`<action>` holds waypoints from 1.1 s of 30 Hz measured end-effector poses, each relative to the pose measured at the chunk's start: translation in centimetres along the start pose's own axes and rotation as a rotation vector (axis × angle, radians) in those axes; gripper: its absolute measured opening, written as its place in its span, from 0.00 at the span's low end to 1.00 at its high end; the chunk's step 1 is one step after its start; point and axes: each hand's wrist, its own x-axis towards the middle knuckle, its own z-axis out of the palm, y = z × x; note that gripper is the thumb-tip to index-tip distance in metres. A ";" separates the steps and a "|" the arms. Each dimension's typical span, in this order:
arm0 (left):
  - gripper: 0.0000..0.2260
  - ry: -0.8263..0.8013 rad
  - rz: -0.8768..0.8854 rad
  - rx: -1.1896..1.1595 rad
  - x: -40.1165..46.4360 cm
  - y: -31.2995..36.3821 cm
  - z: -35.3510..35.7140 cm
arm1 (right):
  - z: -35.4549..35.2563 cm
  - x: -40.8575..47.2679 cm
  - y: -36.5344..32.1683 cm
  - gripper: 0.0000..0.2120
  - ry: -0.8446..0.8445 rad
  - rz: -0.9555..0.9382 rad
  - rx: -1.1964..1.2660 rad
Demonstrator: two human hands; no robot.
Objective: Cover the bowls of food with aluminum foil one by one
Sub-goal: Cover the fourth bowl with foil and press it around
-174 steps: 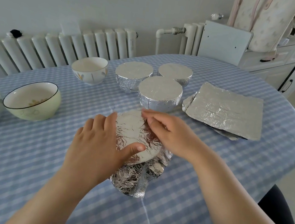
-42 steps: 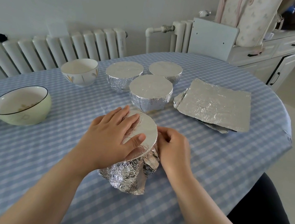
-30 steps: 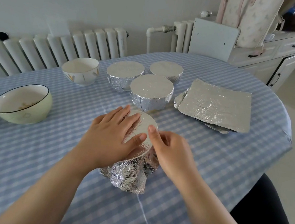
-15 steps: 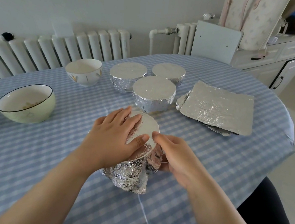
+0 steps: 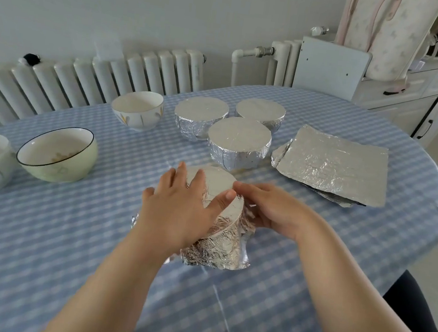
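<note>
The foil-wrapped bowl [image 5: 220, 215] sits near the table's [image 5: 36, 253] front edge, its foil crumpled and flaring loose at the bottom. Your left hand [image 5: 179, 210] presses flat on top; your right hand [image 5: 270, 208] curls against its side, pinching foil. Behind stand three covered bowls [image 5: 238, 143], foil sheets [image 5: 333, 166] and uncovered bowls [image 5: 56, 152].

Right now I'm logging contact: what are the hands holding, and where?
The foil-wrapped bowl. The left hand presses flat on its foil top; the right hand holds the crumpled foil at its right side.
</note>
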 end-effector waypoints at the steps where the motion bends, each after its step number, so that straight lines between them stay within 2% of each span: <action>1: 0.45 -0.010 0.022 0.024 0.1 -0.4 -0.4 | 0.0 0.2 0.3 0.13 0.021 -0.008 -0.015; 5: 0.48 0.105 0.133 0.128 0.3 -2.2 -0.8 | 0.3 0.3 0.6 0.15 0.113 -0.034 -0.130; 8: 0.52 0.169 0.178 0.058 0.1 -3.1 0.4 | 0.5 0.4 0.9 0.16 0.146 -0.070 -0.164; 10: 0.54 0.170 0.196 -0.074 -0.1 -3.3 1.0 | 0.7 0.4 1.1 0.14 0.194 -0.097 -0.174; 12: 0.51 0.160 0.196 -0.173 0.0 -3.4 1.1 | 0.9 0.3 1.3 0.14 0.231 -0.121 -0.169; 15: 0.47 0.151 0.215 -0.175 0.0 -3.3 1.1 | 1.0 0.2 1.7 0.14 0.296 -0.152 -0.199; 18: 0.50 0.144 0.238 -0.150 0.1 -3.4 1.1 | 1.2 0.3 2.1 0.20 0.390 -0.164 -0.322; 22: 0.53 0.148 0.240 -0.132 0.4 -3.4 1.3 | 1.8 0.2 2.5 0.09 0.609 -0.349 -0.349; 24: 0.51 0.149 0.240 -0.128 0.4 -3.4 1.3 | 2.2 -0.3 2.7 0.09 0.676 -0.431 -0.289; 29: 0.50 0.141 0.235 -0.142 0.3 -3.4 1.3 | 4.0 -1.7 4.0 0.11 0.529 -0.295 0.166; 33: 0.51 0.144 0.234 -0.147 0.4 -3.5 1.3 | 4.0 -1.8 4.0 0.14 0.539 -0.277 0.209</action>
